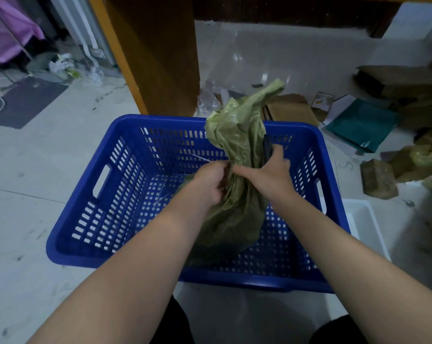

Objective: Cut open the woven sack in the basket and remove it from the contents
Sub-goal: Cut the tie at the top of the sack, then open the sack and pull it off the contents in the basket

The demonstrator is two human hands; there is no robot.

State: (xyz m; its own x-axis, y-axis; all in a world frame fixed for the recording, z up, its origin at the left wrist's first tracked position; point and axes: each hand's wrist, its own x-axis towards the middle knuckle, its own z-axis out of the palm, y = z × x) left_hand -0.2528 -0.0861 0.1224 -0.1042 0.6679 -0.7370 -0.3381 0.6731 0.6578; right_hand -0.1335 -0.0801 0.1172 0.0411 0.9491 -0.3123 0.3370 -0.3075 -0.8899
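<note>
A green woven sack [234, 135] stands upright inside a blue plastic basket [125, 192] on the floor, its gathered top flopping up and to the right. My left hand [210, 182] grips the sack's neck from the left, fingers closed on the fabric. My right hand [269, 172] presses on the neck from the right and holds a dark, slim tool [267, 148] against the sack; I cannot tell what kind of tool it is. A thin white string [202, 158] sticks out left of the neck. The sack's contents are hidden.
A wooden furniture leg [160, 53] rises just behind the basket. Cardboard boxes [398, 83], a teal sheet [361, 122] and brown packages [378, 180] litter the floor at right. A white bin [366, 227] sits against the basket's right side. A dark mat [26, 100] lies far left.
</note>
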